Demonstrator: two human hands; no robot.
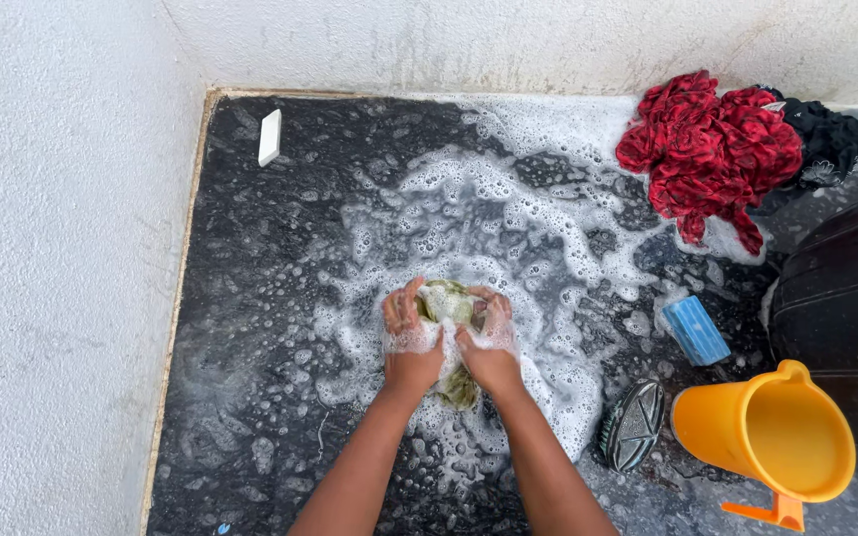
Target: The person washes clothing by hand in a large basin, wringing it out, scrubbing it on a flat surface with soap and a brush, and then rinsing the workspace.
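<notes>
— What lies leftmost on the wet dark floor (pixel 250 397)?
— A white soap bar (pixel 269 137). Then the left hand (pixel 409 347) and right hand (pixel 489 347), both clenched on a sudsy greenish cloth (pixel 449 303) bunched between them, its length running away from the person.
— Which hand is nearer?
— Both equally. Further right: blue brush (pixel 696 330), red clothes (pixel 709 149), orange jug (pixel 777 437).

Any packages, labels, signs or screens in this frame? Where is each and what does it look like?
None show: no package, sign or screen.
Nearest to one: a blue soap bar, a ridged block right of the hands on the wet dark slab.
White soap bar, oblong, plain, top-left near the wall.
</notes>
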